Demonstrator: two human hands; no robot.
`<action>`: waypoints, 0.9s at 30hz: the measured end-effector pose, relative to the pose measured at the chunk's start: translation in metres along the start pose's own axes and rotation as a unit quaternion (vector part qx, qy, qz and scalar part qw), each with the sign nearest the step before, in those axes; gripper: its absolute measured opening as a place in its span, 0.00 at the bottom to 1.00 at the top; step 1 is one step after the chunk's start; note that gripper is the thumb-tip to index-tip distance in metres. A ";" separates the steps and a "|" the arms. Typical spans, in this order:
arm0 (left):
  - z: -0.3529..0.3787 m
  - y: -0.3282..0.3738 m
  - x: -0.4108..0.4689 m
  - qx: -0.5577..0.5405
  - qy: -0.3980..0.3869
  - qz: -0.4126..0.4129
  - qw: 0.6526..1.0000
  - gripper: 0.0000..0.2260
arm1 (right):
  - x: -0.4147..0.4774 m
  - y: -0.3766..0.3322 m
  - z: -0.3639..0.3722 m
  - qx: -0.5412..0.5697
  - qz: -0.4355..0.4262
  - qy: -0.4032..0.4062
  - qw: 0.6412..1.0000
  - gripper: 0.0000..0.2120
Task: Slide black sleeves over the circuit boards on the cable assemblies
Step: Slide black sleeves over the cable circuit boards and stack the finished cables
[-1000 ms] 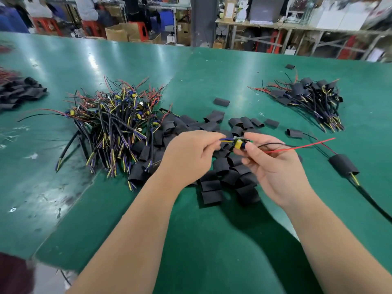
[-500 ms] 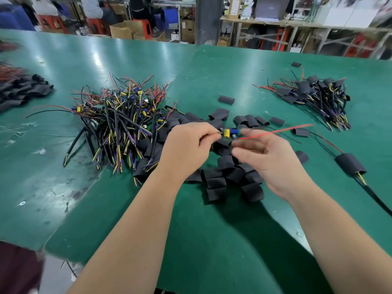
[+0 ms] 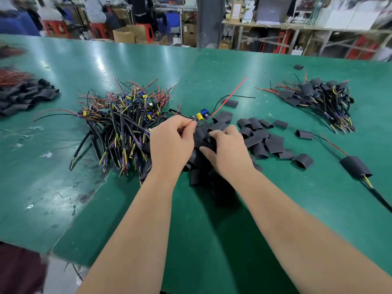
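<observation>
I am watching the left hand (image 3: 171,143) pinching the near end of a circuit board (image 3: 203,118) between thumb and forefinger, the other fingers curling under. The board, with its yellow and blue parts, is sticking out just past those fingertips, bare. A red wire (image 3: 230,98) is running up and away from its far end.

Just right of it, the right hand (image 3: 228,149) is lying palm down on the heap, thumb and curled fingers pinching one black sleeve (image 3: 203,139). That sleeve is sitting between the two hands, just below the board and not on it.

More loose sleeves (image 3: 262,137) are lying scattered immediately right of the right hand. Left of the left hand, touching its wrist side, the bare cable assemblies (image 3: 123,124) are lying in a tangled bundle. Well beyond the right hand, up and to the right, sleeved assemblies (image 3: 318,100) are lying heaped, and a single sleeved assembly (image 3: 356,166) is lying off to its right. Both forearms are stretching over the green table (image 3: 212,230).
</observation>
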State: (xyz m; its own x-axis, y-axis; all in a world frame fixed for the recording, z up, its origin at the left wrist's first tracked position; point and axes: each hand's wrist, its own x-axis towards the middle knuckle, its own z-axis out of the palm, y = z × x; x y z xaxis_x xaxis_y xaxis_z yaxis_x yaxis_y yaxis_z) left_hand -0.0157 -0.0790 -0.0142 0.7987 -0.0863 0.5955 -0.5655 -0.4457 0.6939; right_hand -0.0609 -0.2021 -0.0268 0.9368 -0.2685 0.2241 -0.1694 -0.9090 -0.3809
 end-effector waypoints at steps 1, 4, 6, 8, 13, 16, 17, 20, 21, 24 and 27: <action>0.000 0.000 0.000 -0.001 -0.001 0.002 1.000 0.05 | 0.002 -0.002 0.002 -0.015 -0.017 0.018 1.000 0.23; 0.002 -0.001 0.000 -0.002 0.002 0.010 1.000 0.05 | 0.005 -0.008 0.005 -0.071 -0.073 0.038 0.994 0.17; 0.003 -0.002 0.001 -0.001 -0.007 0.015 1.000 0.05 | 0.006 -0.014 0.005 -0.087 -0.078 0.029 0.993 0.11; 0.003 -0.002 0.000 -0.001 -0.020 0.019 1.000 0.04 | 0.005 -0.019 0.003 -0.040 -0.072 0.036 0.996 0.05; 0.004 -0.001 -0.001 -0.011 -0.027 0.022 0.999 0.04 | -0.012 -0.003 -0.016 0.151 -0.011 0.073 0.986 0.21; 0.003 0.001 -0.001 -0.045 -0.039 0.010 0.998 0.04 | -0.029 0.024 -0.032 0.348 0.098 0.013 0.932 0.26; 0.003 0.002 -0.002 -0.056 -0.042 0.011 0.997 0.04 | -0.033 0.034 -0.039 0.436 0.137 0.006 0.889 0.25; 0.003 0.004 -0.002 -0.074 -0.059 0.020 0.995 0.05 | -0.042 0.062 -0.056 0.596 0.219 0.040 0.772 0.14; 0.003 0.004 -0.002 -0.079 -0.065 0.021 0.995 0.05 | -0.044 0.068 -0.060 0.630 0.230 0.059 0.739 0.09; 0.003 0.005 -0.003 -0.089 -0.082 0.022 0.992 0.06 | -0.044 0.084 -0.064 0.705 0.229 0.127 0.659 0.09; 0.003 0.006 -0.005 -0.096 -0.095 0.025 0.991 0.06 | -0.046 0.090 -0.062 0.796 0.235 0.171 0.531 0.11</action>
State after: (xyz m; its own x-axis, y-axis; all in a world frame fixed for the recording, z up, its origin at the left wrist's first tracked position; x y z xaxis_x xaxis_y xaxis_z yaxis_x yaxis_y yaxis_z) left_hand -0.0222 -0.0842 -0.0138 0.7826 -0.2782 0.5569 -0.6195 -0.2609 0.7403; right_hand -0.1381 -0.2916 -0.0154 0.7493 -0.6356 -0.1858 0.3671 0.6322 -0.6824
